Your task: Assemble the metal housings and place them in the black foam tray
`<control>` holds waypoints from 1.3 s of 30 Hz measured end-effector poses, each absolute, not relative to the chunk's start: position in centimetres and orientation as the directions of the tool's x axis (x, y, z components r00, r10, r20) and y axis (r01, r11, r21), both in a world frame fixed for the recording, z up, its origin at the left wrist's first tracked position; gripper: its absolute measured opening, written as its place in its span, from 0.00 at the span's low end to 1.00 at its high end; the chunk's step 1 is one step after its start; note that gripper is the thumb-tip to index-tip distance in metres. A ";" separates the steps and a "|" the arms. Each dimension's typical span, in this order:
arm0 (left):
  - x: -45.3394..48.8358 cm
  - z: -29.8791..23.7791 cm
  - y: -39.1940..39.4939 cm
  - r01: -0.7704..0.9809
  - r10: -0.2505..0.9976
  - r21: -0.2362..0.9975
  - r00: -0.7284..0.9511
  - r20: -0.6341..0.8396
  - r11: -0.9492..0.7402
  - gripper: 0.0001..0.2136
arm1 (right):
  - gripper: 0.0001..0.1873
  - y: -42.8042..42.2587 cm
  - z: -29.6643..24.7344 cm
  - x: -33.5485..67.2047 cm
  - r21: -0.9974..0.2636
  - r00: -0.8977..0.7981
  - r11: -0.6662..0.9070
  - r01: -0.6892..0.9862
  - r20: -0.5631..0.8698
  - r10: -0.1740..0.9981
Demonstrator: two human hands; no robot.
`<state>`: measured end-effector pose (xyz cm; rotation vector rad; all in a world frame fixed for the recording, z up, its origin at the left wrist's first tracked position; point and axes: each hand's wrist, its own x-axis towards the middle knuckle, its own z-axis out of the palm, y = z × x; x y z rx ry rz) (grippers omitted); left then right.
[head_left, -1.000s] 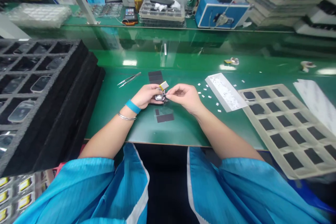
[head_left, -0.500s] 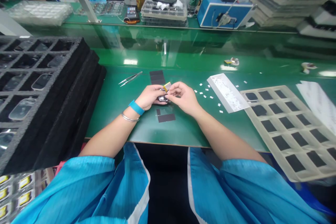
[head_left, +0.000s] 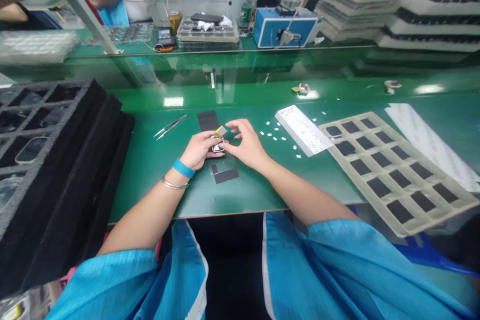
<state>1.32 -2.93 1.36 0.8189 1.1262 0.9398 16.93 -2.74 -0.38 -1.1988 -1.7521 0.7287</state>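
One green table before me; black foam trays stacked left, beige compartment tray right, white box just beside it. My left hand grasps small device; my right hand, fingers parted, thumb at device's edge. Yellow-edged piece at device's far side. White chips near box.

Device partly hidden by left hand, inner details too small; foam trays cut by left edge.

Left grip pinched, right grip loose
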 end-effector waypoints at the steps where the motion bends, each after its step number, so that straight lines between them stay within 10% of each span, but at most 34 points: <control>1: 1.3 1.3 -2.9 -0.183 0.917 0.902 0.159 -0.366 0.392 0.09 | 0.18 -2.4 -0.6 17.0 -0.888 -0.156 0.296 0.352 0.257 0.954; 7: 1.0 1.6 -3.1 -0.215 0.864 0.862 0.335 -0.375 0.458 0.13 | 0.09 -1.5 -1.2 17.6 -0.949 -0.141 0.236 0.210 0.210 0.967; 25: 0.6 1.4 -2.3 -0.402 0.847 0.749 0.330 -0.417 0.526 0.14 | 0.11 -3.0 -0.1 17.6 -0.442 -0.442 0.637 0.631 0.471 0.764; 31: 0.4 1.2 -2.5 -0.377 0.896 0.826 0.321 -0.306 0.418 0.17 | 0.08 -2.5 -0.3 17.8 -0.661 -0.343 0.574 0.484 0.460 0.819; 39: 0.9 0.5 -2.8 -0.312 0.914 0.896 0.353 -0.200 0.316 0.22 | 0.29 -1.3 -2.1 17.7 -0.993 -0.408 0.115 -0.007 0.108 0.907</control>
